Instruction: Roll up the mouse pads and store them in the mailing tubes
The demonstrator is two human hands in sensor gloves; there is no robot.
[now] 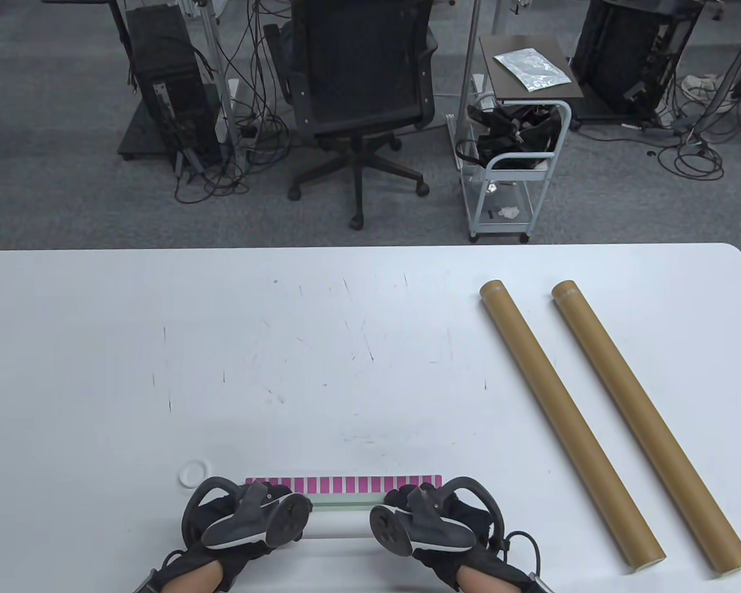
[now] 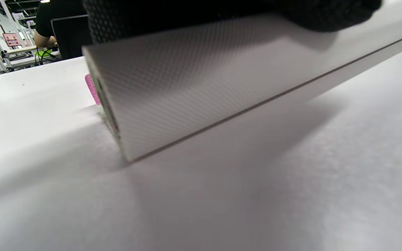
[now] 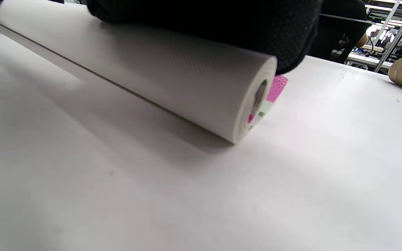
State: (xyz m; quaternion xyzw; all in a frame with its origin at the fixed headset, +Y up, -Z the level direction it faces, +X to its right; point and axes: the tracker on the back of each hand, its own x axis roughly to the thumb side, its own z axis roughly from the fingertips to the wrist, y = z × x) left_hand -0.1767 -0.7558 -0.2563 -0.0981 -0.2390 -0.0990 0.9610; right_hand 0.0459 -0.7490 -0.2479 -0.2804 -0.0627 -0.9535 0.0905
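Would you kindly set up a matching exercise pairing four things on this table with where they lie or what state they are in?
Things:
1. mouse pad
2. mailing tubes
3. white ring
4. left hand

Places or states:
A. lying side by side, diagonally, on the table's right part
B. on the roll's left end
C. mostly rolled, a pink-striped strip still flat
D. flat on the table, just beyond the left hand

Pairs: 1-C, 2-A, 3-D, 4-B
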